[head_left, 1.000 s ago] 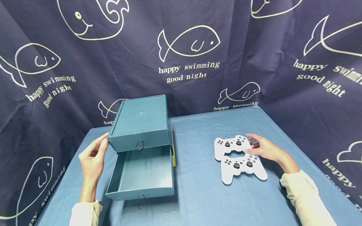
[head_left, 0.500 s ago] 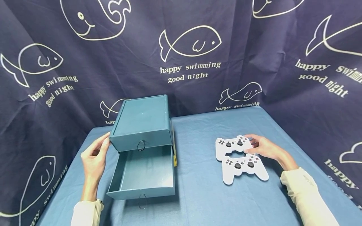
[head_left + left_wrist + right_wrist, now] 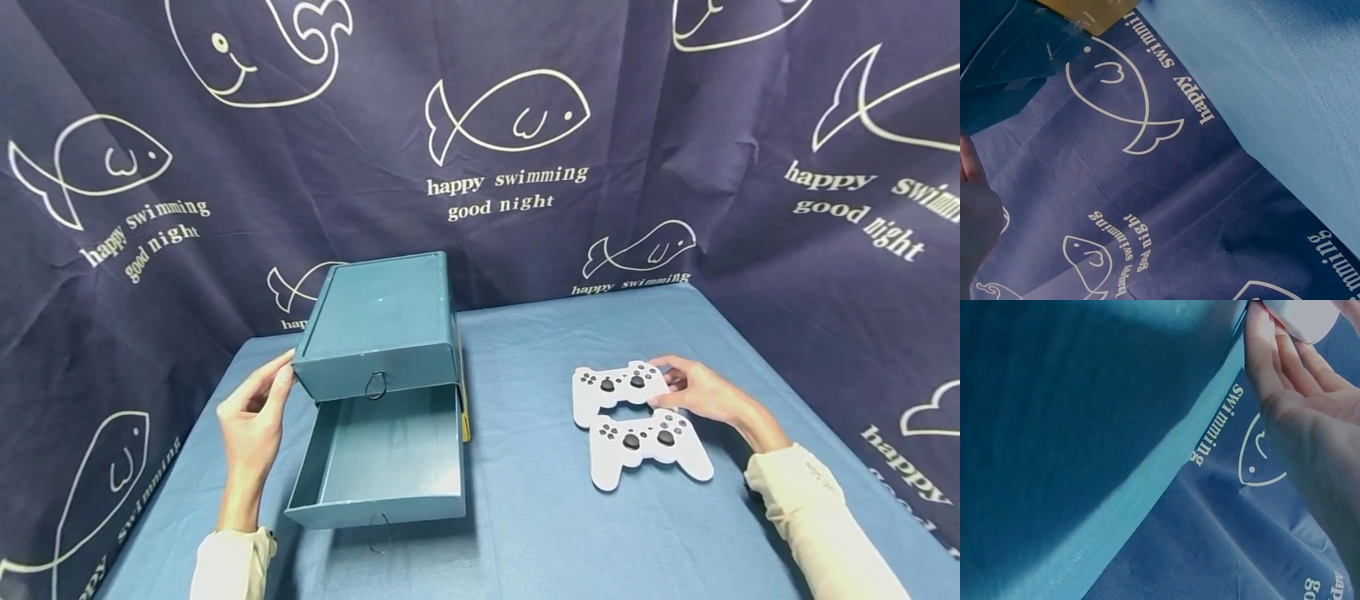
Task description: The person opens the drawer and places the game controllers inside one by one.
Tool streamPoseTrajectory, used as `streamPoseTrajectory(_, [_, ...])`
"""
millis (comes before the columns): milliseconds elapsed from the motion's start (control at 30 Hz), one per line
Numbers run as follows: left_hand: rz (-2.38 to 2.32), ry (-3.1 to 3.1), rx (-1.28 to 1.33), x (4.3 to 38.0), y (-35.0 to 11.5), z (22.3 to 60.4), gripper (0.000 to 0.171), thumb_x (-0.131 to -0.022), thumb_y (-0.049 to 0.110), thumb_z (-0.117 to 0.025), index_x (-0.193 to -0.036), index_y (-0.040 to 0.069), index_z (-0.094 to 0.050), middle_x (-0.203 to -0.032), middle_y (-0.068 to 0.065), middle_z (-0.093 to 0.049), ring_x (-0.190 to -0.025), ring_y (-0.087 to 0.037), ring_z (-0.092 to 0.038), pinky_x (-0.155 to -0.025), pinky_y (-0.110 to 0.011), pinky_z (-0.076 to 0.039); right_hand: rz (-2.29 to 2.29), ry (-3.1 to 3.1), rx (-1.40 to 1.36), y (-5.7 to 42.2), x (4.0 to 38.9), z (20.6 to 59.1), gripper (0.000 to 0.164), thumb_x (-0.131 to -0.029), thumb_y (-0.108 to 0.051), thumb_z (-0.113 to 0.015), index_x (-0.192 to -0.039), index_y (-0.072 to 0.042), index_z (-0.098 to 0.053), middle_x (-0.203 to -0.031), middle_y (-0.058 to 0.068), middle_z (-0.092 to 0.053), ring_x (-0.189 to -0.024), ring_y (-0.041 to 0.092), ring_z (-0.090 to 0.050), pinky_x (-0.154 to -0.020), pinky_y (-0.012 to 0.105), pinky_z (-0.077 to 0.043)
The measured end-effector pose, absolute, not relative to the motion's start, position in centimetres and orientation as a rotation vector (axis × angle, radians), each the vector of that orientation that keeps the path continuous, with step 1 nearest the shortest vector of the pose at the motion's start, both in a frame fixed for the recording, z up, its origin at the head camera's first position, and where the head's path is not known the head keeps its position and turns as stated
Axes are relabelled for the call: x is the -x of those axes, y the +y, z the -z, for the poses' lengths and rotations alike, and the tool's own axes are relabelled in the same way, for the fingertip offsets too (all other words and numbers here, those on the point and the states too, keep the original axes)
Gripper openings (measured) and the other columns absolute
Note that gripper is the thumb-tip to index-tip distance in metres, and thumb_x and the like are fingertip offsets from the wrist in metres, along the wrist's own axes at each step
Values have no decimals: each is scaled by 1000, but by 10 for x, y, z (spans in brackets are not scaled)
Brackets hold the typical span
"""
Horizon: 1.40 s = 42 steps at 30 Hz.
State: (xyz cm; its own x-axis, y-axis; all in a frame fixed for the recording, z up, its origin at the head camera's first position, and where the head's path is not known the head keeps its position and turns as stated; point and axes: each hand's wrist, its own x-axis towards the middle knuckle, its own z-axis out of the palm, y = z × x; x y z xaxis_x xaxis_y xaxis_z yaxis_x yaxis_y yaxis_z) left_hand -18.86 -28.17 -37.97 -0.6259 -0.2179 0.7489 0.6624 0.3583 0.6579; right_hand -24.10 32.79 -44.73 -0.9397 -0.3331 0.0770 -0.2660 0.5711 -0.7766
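A teal two-drawer box [image 3: 375,308] stands at left in the head view. Its lower drawer [image 3: 390,450] is pulled out and nothing lies in it; the upper drawer [image 3: 352,372] is in. My left hand [image 3: 252,421] touches the box's left front corner with fingertips and thumb. Two white game controllers lie at right. Around the right grip of the farther controller [image 3: 622,384], my right hand [image 3: 697,393] holds on with thumb in front and fingers behind. The nearer controller [image 3: 649,448] lies just in front, overlapping it in this view. In the right wrist view, fingers [image 3: 1294,365] meet the white grip.
Blue cloth covers the table [image 3: 525,533]. Dark curtains [image 3: 510,250] with fish drawings rise behind and on both sides. A yellow piece [image 3: 465,417] shows along the box's right side. Thin ring pulls [image 3: 377,385] hang from the drawer fronts.
The whole head view has shifted slightly to the right. Both hands, the box and the controllers keep their places relative to one another.
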Motion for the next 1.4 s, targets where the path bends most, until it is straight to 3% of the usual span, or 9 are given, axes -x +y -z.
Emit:
streamPoseTrajectory(467, [1429, -1754, 440, 193, -283, 383, 26, -96, -11, -64, -121, -14, -69, -107, -3, -77, -86, -5, -73, -76, -17, -52, 1207, 2892, 468, 322, 238, 442, 60, -83, -17, -84, -135, 2, -61, -103, 15, -71, -89, 24, -67, -76, 27, -52])
streamPoseTrajectory(767, [1443, -1753, 436, 192, -283, 381, 26, -96, -10, -65, -121, -14, -70, -109, -5, -77, -88, -7, -73, -80, -18, -53, 1115, 2996, 387, 315, 236, 438, 62, -84, -22, -84, -137, -1, -61, -105, 19, -71, -87, 25, -69, -78, 39, -52])
streamPoseTrajectory(1200, [1443, -1758, 433, 193, -283, 381, 26, -96, -11, -65, -121, -14, -70, -109, -5, -77, -89, -8, -73, -80, -18, -53, 1217, 3030, 271, 311, 234, 437, 71, -84, -22, -86, -141, 6, -56, -107, 25, -71, -89, 26, -71, -72, 23, -51])
streamPoseTrajectory(1400, [1460, -1741, 448, 193, -283, 382, 26, -96, -12, -64, -121, -15, -69, -110, -5, -77, -89, -8, -73, -81, -19, -53, 1224, 3036, 223, 306, 231, 434, 73, -85, -23, -84, -144, 7, -53, -111, 27, -69, -95, 32, -71, -75, 26, -52])
